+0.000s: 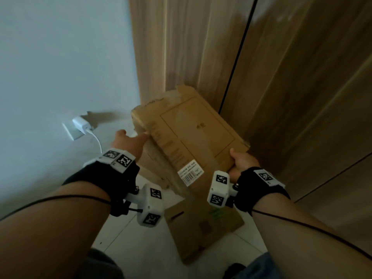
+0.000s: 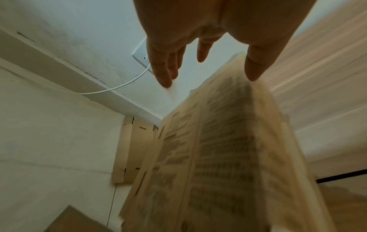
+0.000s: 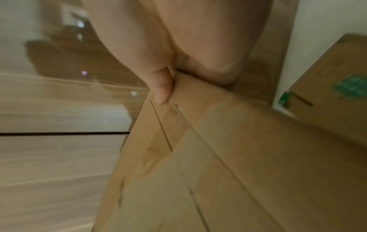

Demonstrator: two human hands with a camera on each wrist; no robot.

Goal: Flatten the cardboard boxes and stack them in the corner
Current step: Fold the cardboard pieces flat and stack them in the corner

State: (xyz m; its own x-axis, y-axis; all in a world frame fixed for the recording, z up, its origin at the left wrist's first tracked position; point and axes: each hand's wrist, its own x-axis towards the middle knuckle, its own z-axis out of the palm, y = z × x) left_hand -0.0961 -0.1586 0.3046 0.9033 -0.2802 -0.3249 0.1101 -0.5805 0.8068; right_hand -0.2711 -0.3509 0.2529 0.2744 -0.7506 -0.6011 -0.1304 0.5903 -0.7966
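Stacking step here: the flattened box (image 1: pixel 193 133) hangs tilted just in front of the wooden wardrobe (image 1: pixel 281 77). Right hand (image 1: pixel 242 164) pinches its near corner; left hand (image 1: pixel 128 140), fingers straight, steadies the edge. Next, I'd say, lower it onto the cardboard (image 1: pixel 203 224) below.
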